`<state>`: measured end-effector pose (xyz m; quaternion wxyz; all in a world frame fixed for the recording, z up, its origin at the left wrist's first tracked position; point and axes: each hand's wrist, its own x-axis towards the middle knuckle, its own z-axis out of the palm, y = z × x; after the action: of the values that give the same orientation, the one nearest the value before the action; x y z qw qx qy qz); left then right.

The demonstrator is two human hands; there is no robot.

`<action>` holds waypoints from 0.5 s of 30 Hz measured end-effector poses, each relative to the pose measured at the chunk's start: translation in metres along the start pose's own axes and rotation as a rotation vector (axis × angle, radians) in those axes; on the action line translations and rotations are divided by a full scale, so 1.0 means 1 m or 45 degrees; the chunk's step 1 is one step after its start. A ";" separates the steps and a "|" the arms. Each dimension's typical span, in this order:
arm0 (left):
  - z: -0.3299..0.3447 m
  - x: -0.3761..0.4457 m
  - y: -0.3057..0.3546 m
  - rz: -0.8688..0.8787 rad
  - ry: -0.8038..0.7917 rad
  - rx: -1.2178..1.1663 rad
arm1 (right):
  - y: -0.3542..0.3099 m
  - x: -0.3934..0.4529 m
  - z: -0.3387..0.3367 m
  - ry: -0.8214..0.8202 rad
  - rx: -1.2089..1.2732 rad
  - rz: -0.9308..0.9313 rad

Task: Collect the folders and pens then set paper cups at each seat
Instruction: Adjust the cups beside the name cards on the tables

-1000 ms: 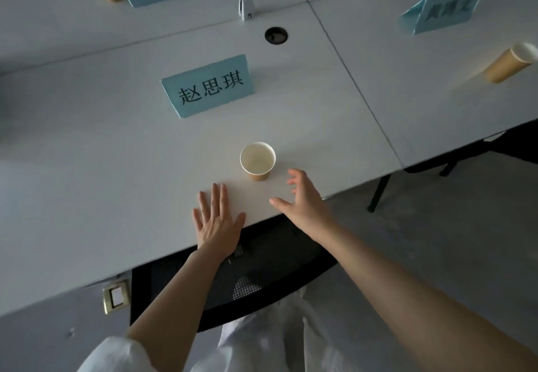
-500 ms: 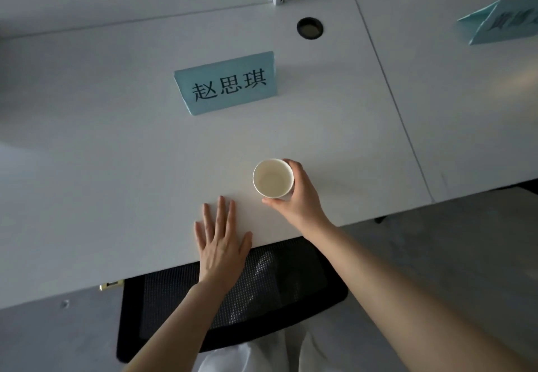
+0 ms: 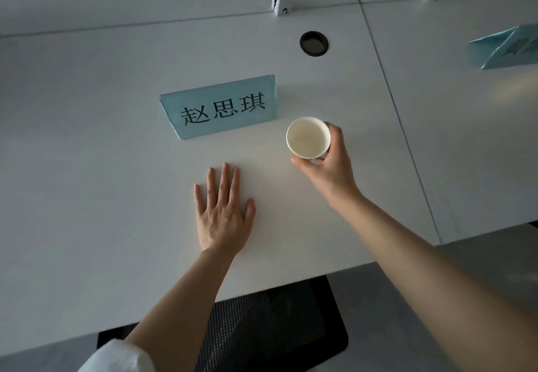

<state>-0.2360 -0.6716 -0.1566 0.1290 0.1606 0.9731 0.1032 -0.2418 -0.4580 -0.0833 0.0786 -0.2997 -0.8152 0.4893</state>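
Grasping the cup [image 3: 308, 138] between thumb and curled fingers, the right hand [image 3: 327, 165] holds it just right of the name card [image 3: 221, 106]. The left hand [image 3: 222, 214] rests flat, fingers straight, on the bench [image 3: 87, 167].

My right hand [image 3: 329, 167] grips the cup [image 3: 308, 137] just right of the blue name card [image 3: 221, 108]. My left hand [image 3: 222, 214] lies flat on the table [image 3: 87, 167].
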 end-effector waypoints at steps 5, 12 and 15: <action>-0.001 -0.001 0.001 -0.005 0.020 0.021 | -0.012 0.060 0.010 0.021 0.056 0.049; -0.001 0.000 0.000 -0.003 0.044 -0.006 | -0.024 0.100 0.030 -0.034 -0.017 -0.003; -0.002 0.000 0.000 -0.001 0.061 -0.020 | -0.024 0.103 0.034 -0.038 -0.005 0.021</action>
<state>-0.2366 -0.6716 -0.1550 0.1071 0.1567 0.9751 0.1148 -0.3492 -0.4340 -0.0970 0.0619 -0.2994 -0.8148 0.4926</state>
